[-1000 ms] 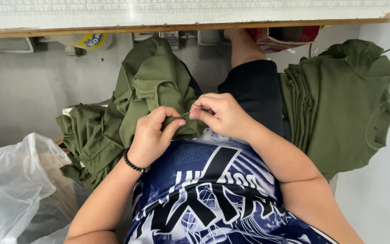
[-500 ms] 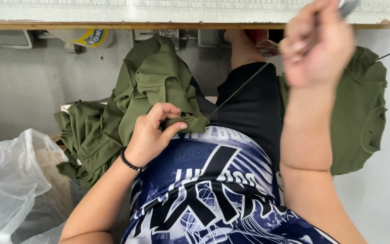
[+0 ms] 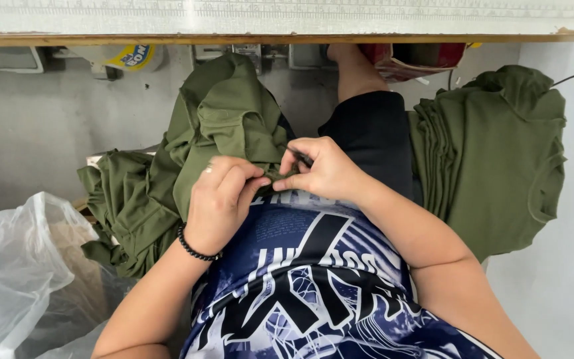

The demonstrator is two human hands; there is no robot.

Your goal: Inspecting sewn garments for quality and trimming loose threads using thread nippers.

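Shirt: my blue and white printed top (image 3: pixel 300 286) fills the near edge, its lower part cut off by the frame.
Bag: a clear plastic bag (image 3: pixel 14 266) sits at my left, crumpled; what lies inside I cannot make out.
Left hand: my left hand (image 3: pixel 220 199), black bead bracelet (image 3: pixel 197 249) at the wrist, has its fingers curled almost shut, pinching a fold of the olive garment (image 3: pixel 227 126).
Right hand: my right hand (image 3: pixel 320 169) pinches the same fold, thumb and forefinger closed on it, touching the left fingertips.
Hidden: the pinched spot is too small and covered to read; a dark sliver shows by my right fingers, which I cannot identify.
Garment: it lies across my lap and drapes off to my left.
Stack: folded olive pieces (image 3: pixel 493 153) hang at my right, well apart from the hands.
Label: a yellow and blue printed wrapper (image 3: pixel 131 56) on a pale roll sits under the table edge (image 3: pixel 167 38), top cut off.
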